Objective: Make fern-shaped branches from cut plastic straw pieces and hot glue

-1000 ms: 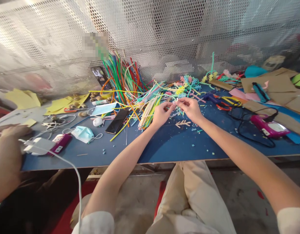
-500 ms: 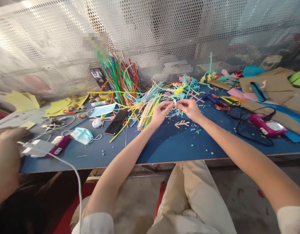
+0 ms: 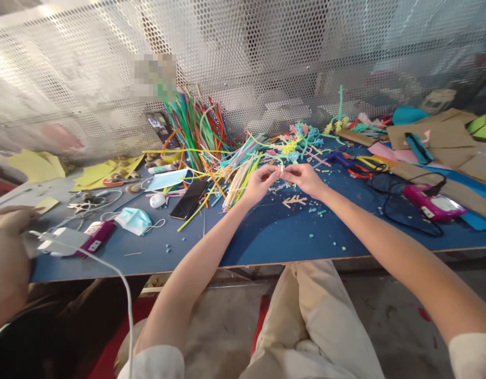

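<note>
My left hand [image 3: 261, 184] and my right hand [image 3: 305, 177] meet fingertip to fingertip over the middle of the table. Both are pinched on a small whitish piece [image 3: 282, 168], which looks like a short bit of pipe cleaner; most of it is hidden by the fingers. Just below my right hand lies a pale branch-shaped piece [image 3: 294, 201]. Beside my left hand is a bundle of cream and yellow pipe cleaners [image 3: 242, 181]. Behind both hands sits a heap of twisted pastel pipe-cleaner shapes [image 3: 296, 145].
Taller pipe cleaners [image 3: 195, 123] lean against the perforated metal screen [image 3: 246, 63]. At left are a phone [image 3: 189, 199], a face mask [image 3: 133, 220] and a co-worker's hand [image 3: 14, 218]. Scissors [image 3: 355, 167], a black cable and a magenta power strip [image 3: 435, 204] lie right.
My fingers have shifted slightly around the small pale piece, and both hands still meet in the same place. The co-worker's hand at the left has moved slightly.
</note>
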Demonstrator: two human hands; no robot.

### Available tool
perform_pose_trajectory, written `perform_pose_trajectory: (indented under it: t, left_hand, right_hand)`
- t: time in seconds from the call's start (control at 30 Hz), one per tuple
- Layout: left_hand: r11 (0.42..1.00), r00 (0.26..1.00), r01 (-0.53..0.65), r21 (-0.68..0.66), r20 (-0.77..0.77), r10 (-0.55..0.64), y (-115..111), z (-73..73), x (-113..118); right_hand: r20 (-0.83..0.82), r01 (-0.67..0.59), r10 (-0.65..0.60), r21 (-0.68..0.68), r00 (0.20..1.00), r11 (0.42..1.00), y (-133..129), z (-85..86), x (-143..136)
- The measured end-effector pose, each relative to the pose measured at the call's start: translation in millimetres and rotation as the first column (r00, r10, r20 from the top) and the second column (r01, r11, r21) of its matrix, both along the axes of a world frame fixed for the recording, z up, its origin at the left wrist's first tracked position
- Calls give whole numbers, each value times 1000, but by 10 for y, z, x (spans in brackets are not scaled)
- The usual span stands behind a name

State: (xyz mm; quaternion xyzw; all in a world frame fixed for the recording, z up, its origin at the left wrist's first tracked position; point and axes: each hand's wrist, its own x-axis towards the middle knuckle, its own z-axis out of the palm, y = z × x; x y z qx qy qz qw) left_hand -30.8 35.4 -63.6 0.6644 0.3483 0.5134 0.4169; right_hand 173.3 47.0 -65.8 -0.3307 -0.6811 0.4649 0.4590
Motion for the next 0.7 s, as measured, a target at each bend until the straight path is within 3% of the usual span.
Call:
perform_pose_trajectory:
  t: [0.2,0.3,0.33,0.4,0.47,0.53,0.6,0.7]
  left_hand:
    - [998,998,-59,-23,13,60,-36,44,19]
    - [995,995,-96,-29,25,97,-31,55,13]
    - [994,994,-102,-30,26,103,-28,55,12]
    - [993,994,-111,-30,22,111,-24,50,14]
    - [993,993,-117,-24,23,117,-19,40,22]
    - [992,992,-124,-20,33,124,-13,26,33]
    - [991,991,-129,-20,41,130,-6,11,42]
    - [992,992,-122,-28,41,123,-1,-4,49]
  right_hand:
    - [55,-1,-3,57,998,998,68,-30,25]
    - [93,168,-186,171,978,971,213,-53,175]
    - [89,266,-292,231,952,936,272,-59,253]
    - [40,474,-518,347,854,809,385,-70,425]
    - [59,564,-623,365,780,741,464,-75,567]
    - [129,533,-597,330,792,779,482,-72,623]
    - [145,440,-497,301,856,846,435,-56,565]
    - [45,320,-344,270,938,908,273,-12,320]
